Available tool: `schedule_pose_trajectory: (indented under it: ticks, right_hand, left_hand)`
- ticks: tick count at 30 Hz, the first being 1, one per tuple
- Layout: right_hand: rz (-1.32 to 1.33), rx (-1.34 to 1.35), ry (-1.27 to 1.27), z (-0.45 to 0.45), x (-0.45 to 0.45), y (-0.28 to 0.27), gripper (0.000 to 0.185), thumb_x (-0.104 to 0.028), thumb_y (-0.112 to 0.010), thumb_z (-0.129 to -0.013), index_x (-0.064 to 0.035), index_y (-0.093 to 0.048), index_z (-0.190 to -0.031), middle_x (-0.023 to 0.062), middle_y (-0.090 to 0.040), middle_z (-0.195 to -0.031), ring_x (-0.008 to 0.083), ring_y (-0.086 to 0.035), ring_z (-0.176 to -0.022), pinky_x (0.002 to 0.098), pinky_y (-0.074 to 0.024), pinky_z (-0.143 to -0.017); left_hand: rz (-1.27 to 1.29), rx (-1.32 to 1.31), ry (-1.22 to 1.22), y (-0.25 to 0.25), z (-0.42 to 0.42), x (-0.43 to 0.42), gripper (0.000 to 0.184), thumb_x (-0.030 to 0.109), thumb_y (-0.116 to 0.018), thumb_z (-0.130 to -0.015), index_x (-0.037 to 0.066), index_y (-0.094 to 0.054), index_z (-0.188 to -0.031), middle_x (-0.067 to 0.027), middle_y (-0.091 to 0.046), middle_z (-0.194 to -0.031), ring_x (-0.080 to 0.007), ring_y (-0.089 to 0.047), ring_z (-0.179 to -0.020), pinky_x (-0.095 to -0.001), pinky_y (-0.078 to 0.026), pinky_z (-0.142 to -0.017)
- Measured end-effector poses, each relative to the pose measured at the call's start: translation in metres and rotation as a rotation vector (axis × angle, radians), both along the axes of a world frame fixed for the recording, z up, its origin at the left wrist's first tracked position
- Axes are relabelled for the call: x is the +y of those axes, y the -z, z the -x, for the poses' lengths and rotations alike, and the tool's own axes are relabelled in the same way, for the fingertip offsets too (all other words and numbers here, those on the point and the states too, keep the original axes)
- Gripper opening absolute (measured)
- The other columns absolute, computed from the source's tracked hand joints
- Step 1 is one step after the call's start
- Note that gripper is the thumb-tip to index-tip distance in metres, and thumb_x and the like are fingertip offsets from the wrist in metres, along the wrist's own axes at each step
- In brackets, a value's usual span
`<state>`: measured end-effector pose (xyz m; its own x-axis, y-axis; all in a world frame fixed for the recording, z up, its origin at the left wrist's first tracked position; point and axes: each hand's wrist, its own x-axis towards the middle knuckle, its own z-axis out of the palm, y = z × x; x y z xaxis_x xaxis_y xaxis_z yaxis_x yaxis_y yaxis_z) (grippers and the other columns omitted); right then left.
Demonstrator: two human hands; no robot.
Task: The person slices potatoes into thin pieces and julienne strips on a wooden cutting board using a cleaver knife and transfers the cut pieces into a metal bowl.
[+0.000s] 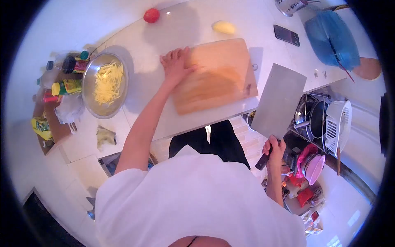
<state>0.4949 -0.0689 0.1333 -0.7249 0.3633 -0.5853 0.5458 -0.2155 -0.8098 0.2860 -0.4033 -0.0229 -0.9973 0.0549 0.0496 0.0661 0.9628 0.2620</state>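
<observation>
My right hand [275, 149] is wrapped round the dark handle of a cleaver [280, 101], whose broad blade points away from me, right of the board and partly past the counter's edge. My left hand [177, 65] lies with fingers spread at the left edge of a wooden cutting board [218, 57], which has a damp patch across its middle. Beyond the board's far edge is a peeled potato [224, 27]. To the left stands a metal bowl [87, 88] of pale yellow strips [109, 82]. A tomato [151, 15] sits at the back.
A phone [286, 35] and a blue plastic bag [331, 41] lie on the counter [140, 41] at the right. Several bottles [66, 86] stand beyond the bowl. A cloth [105, 137] lies near the front left. Below right are a white basket [338, 125] and a pink basin [315, 169].
</observation>
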Motion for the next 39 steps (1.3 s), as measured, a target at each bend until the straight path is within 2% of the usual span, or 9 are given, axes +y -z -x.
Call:
schedule_pose_trajectory:
  ticks: [11,15,20,23,27,30,33,36,39]
  right_hand:
    - [0.030,-0.019,-0.220,0.080,0.121,0.019,0.013,-0.011,-0.055,-0.085,-0.0018,-0.049,-0.077,0.0023,-0.045,-0.052,0.0086,-0.040,-0.040,0.0225,-0.0306,-0.037]
    - [-0.013,-0.025,-0.334,0.102,0.142,0.023,0.014,-0.012,-0.055,-0.085,-0.0018,-0.050,-0.078,0.0015,-0.045,-0.052,0.0076,-0.041,-0.041,0.0225,-0.0311,-0.036]
    - [-0.055,-0.032,-0.429,0.118,0.140,0.025,0.015,-0.013,-0.056,-0.085,-0.0014,-0.050,-0.077,0.0011,-0.046,-0.052,0.0073,-0.041,-0.041,0.0224,-0.0310,-0.036]
    - [-0.069,-0.063,-0.489,0.128,0.126,0.017,0.016,-0.013,-0.056,-0.085,-0.0019,-0.050,-0.075,0.0008,-0.046,-0.051,0.0072,-0.040,-0.040,0.0221,-0.0305,-0.036]
    - [-0.132,-0.111,-0.697,0.138,0.104,0.009,0.016,-0.013,-0.055,-0.084,-0.0013,-0.052,-0.074,0.0000,-0.045,-0.050,0.0067,-0.041,-0.041,0.0223,-0.0309,-0.037]
    - [-0.246,-0.130,-0.846,0.141,0.063,0.021,0.015,-0.015,-0.056,-0.083,-0.0001,-0.056,-0.080,-0.0008,-0.046,-0.051,0.0060,-0.041,-0.041,0.0230,-0.0318,-0.038]
    - [-0.234,-0.166,-0.899,0.135,0.021,0.026,0.019,-0.016,-0.056,-0.083,0.0005,-0.059,-0.090,-0.0012,-0.047,-0.051,0.0060,-0.042,-0.042,0.0234,-0.0329,-0.039]
    - [-0.382,-0.157,-0.949,0.124,-0.001,0.029,0.022,-0.018,-0.057,-0.082,0.0000,-0.060,-0.094,0.0006,-0.047,-0.051,0.0078,-0.044,-0.044,0.0257,-0.0352,-0.042]
    - [-0.501,-0.086,-0.964,0.117,-0.011,0.034,0.025,-0.019,-0.058,-0.080,0.0004,-0.059,-0.095,0.0054,-0.048,-0.051,0.0110,-0.046,-0.046,0.0289,-0.0378,-0.046]
  left_hand:
    - [0.004,0.070,-0.083,-0.027,0.020,0.041,0.075,0.042,-0.069,-0.068,0.026,-0.038,-0.134,-0.0069,-0.040,-0.129,-0.0254,-0.032,-0.124,-0.0564,-0.016,-0.102]
    - [-0.171,0.251,0.303,-0.041,0.121,0.117,0.065,0.021,-0.068,-0.067,0.024,-0.045,-0.128,-0.0076,-0.044,-0.127,-0.0284,-0.038,-0.120,-0.0470,-0.031,-0.100]
    - [0.091,-0.186,0.240,-0.014,0.171,0.136,0.054,0.013,-0.061,-0.070,0.019,-0.048,-0.123,-0.0103,-0.047,-0.126,-0.0326,-0.045,-0.115,-0.0434,-0.040,-0.095]
    - [-0.425,0.021,0.251,-0.023,0.138,0.110,0.049,0.014,-0.064,-0.071,0.015,-0.050,-0.118,-0.0123,-0.051,-0.120,-0.0303,-0.051,-0.108,-0.0396,-0.045,-0.089]
    - [-1.075,-0.519,-0.255,-0.066,0.026,0.082,0.053,0.023,-0.066,-0.079,0.009,-0.042,-0.123,-0.0109,-0.055,-0.109,-0.0232,-0.054,-0.101,-0.0338,-0.043,-0.089]
    - [-0.945,-0.448,-0.360,-0.055,-0.041,0.082,0.057,0.023,-0.068,-0.075,0.006,-0.041,-0.122,-0.0126,-0.053,-0.109,-0.0283,-0.052,-0.102,-0.0378,-0.039,-0.092]
    - [-0.771,-0.019,-0.201,-0.009,-0.073,0.083,0.052,0.022,-0.066,-0.077,0.007,-0.043,-0.120,-0.0120,-0.051,-0.112,-0.0305,-0.048,-0.105,-0.0400,-0.034,-0.095]
    - [-0.992,-0.091,-0.452,0.006,-0.090,0.082,0.049,0.023,-0.066,-0.076,0.007,-0.045,-0.118,-0.0110,-0.049,-0.117,-0.0312,-0.045,-0.108,-0.0402,-0.032,-0.096]
    - [-0.539,0.155,-0.088,-0.008,-0.092,0.064,0.052,0.022,-0.065,-0.074,0.010,-0.046,-0.121,-0.0083,-0.046,-0.123,-0.0287,-0.043,-0.110,-0.0398,-0.033,-0.094]
